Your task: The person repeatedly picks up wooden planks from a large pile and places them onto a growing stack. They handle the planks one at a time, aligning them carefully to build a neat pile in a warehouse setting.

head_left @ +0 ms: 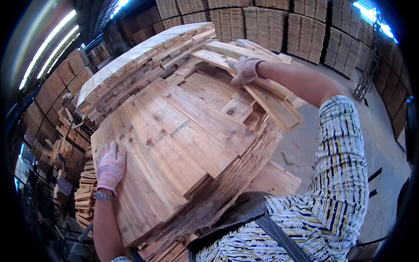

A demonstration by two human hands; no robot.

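A: Left hand (pixel 110 168)?
B: One, gloved, pinkish. Laid flat on the near left edge of the board stack (pixel 161 144), fingers extended and close together, gripping nothing. Patterned wristband (pixel 104 196) below the glove.

A: Right hand (pixel 245 71)?
B: One, gloved, well apart from the left. Arm stretched forward, fingers spread across the long board (pixel 269 102). Whether they are clamped on it, I cannot tell.

A: Location of that board?
B: Far right corner of the stack, lying aslant, near end jutting past the side. Other loose lengths lie just beside it.

A: Condition of the stack?
B: Many layers. Top boards pale brown, knotted, laid side by side, ends uneven; the far right part sits lower.

A: Adjoining lots?
B: Behind, a second timber pile (pixel 146 50), light-topped. At left, a heap of short wood pieces (pixel 85 198). Along the back, tall bundles of timber (pixel 264 28) in rows.

A: Remaining entries?
B: Grey floor (pixel 301 146), right. Striped patterned sleeve (pixel 342 139) on the right arm; dark apron (pixel 227 214) at the lower edge.
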